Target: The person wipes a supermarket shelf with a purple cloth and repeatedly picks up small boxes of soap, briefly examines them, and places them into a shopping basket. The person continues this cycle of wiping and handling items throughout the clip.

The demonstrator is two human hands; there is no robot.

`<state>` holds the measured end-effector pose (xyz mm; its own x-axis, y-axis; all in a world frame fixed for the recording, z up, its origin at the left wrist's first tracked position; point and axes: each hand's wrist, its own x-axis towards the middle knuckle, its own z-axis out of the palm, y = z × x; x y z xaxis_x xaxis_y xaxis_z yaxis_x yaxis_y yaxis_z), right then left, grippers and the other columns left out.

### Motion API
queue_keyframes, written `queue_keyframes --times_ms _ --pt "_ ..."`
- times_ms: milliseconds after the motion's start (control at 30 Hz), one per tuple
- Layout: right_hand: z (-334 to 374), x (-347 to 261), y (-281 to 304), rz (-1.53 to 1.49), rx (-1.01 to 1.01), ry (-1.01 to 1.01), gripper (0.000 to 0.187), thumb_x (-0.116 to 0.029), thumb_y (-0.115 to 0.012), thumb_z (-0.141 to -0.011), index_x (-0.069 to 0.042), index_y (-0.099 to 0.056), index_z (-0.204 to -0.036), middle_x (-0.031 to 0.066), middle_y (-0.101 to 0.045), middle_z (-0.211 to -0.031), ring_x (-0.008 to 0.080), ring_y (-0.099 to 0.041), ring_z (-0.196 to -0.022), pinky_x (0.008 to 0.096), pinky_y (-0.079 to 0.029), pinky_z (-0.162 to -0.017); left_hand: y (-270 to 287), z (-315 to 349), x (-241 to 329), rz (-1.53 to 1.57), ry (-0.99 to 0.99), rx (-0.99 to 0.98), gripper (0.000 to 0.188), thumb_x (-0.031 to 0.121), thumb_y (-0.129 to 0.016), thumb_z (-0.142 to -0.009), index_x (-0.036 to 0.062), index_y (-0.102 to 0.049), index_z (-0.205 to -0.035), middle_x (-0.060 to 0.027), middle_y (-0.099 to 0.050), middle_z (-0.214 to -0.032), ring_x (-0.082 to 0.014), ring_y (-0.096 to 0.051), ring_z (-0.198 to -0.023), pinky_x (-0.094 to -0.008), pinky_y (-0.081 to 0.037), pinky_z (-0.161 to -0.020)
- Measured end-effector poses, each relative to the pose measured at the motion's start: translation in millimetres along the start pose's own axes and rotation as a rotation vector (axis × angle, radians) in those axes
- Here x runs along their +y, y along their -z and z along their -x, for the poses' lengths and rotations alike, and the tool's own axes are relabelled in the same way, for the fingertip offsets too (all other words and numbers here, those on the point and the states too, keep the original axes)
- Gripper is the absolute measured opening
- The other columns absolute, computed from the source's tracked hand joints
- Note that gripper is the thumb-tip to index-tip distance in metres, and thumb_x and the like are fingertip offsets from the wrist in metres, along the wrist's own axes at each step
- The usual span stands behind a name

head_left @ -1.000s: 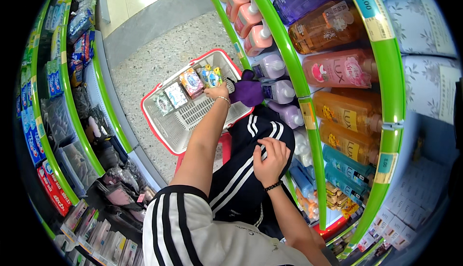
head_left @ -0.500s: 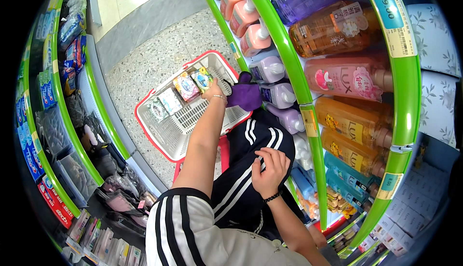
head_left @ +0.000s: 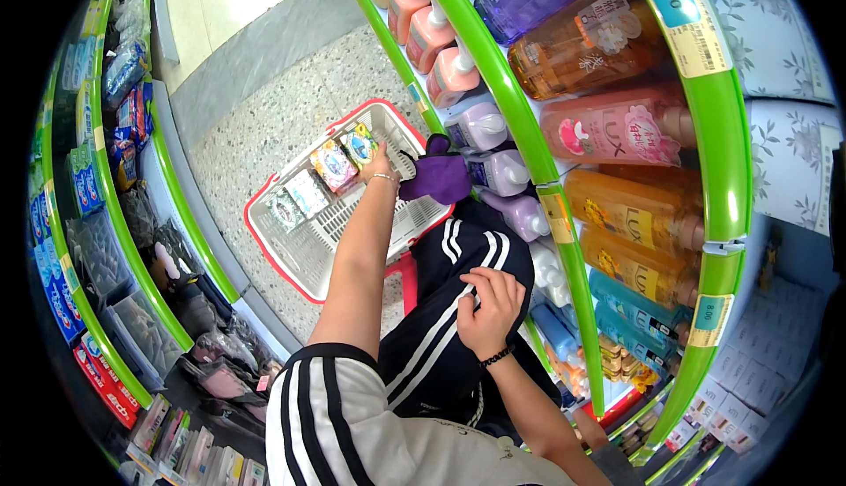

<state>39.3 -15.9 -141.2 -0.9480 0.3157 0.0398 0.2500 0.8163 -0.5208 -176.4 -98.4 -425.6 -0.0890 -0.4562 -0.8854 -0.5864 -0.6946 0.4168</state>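
Note:
Inside the white shopping basket (head_left: 284, 261) with a red rim, small printed packs stand in a row along its far left side. My left hand (head_left: 377, 165) reaches in with its fingers against the yellow-green pack (head_left: 360, 144) at the row's far end, and seems to grip it; the fingertips are partly hidden. Beside that one is a pink-and-yellow pack (head_left: 334, 167), then a white pack (head_left: 307, 193) and a white-green pack (head_left: 285, 210). My right hand (head_left: 491, 314) lies on my knee, loosely bent, thumb apart, holding nothing.
Shelves with green edges (head_left: 736, 169) on the right hold pump bottles, large pink bottles (head_left: 608, 129) and amber bottles (head_left: 630, 204). Left-hand shelves hold toothpaste boxes (head_left: 57, 296) and bagged goods (head_left: 132, 67). My purple-shod foot (head_left: 438, 178) is beside the basket on the speckled floor (head_left: 238, 147).
The view has shifted slightly, so the right-hand shelves appear farther left and the basket a little lower. My left hand stays at the yellow-green pack; my right hand still rests on the knee.

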Motion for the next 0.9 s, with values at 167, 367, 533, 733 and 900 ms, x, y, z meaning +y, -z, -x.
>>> queue_keyframes --times_ms 167,367,533,733,900 --pt "-1.1 -3.2 4.1 -0.047 -0.017 0.052 0.021 -0.006 -0.053 -0.065 -0.008 -0.065 -0.081 0.0031 -0.062 -0.090 0.0228 -0.056 -0.087 0.0347 -0.037 -0.080 36.0 -71.3 -18.6 -0.353 0.301 -0.626 0.079 0.044 -0.073 -0.076 0.0018 -0.038 -0.133 -0.0168 -0.053 -0.123 -0.0325 -0.056 -0.110 -0.0549 -0.046 -0.086" --pt "2.1 1.4 -1.6 -0.043 0.059 0.016 0.019 -0.006 -0.055 -0.065 -0.008 -0.064 -0.081 0.0032 -0.062 -0.090 0.0227 -0.056 -0.087 0.0357 -0.038 -0.081 26.7 43.8 -49.0 -0.823 -0.167 -0.802 0.101 0.035 -0.083 -0.065 -0.0052 -0.019 -0.133 -0.0213 -0.045 -0.127 -0.0290 -0.055 -0.109 -0.0410 -0.047 -0.091" --pt "12.1 8.5 -0.3 -0.053 0.084 0.061 0.015 -0.008 -0.057 -0.067 -0.008 -0.063 -0.081 0.0035 -0.061 -0.090 0.0227 -0.056 -0.087 0.0372 -0.039 -0.081 25.9 -4.2 -91.3 -1.110 -0.598 -0.689 0.087 0.038 -0.078 -0.062 -0.0200 -0.039 -0.115 -0.0323 -0.058 -0.111 -0.0381 -0.058 -0.106 -0.0376 -0.047 -0.091" --pt "25.3 14.8 5.2 -0.105 0.139 0.045 0.013 -0.008 -0.058 -0.068 -0.009 -0.062 -0.081 0.0034 -0.062 -0.091 0.0231 -0.056 -0.091 0.0374 -0.039 -0.083 72.6 112.6 -42.0 -1.033 -0.906 -0.634 0.057 0.031 -0.067 -0.071 -0.0026 -0.050 -0.113 -0.0274 -0.062 -0.103 -0.0424 -0.059 -0.098 -0.0460 -0.045 -0.087" --pt "48.1 16.7 12.7 -0.258 0.127 0.071 0.010 -0.011 -0.056 -0.076 -0.008 -0.063 -0.084 0.0028 -0.059 -0.094 0.0206 -0.053 -0.099 0.0359 -0.037 -0.089 130.7 230.8 28.4 -0.542 -1.029 -0.951 0.044 0.015 -0.064 -0.079 -0.0049 -0.049 -0.115 -0.0156 -0.060 -0.106 -0.0244 -0.057 -0.094 -0.0332 -0.043 -0.087"
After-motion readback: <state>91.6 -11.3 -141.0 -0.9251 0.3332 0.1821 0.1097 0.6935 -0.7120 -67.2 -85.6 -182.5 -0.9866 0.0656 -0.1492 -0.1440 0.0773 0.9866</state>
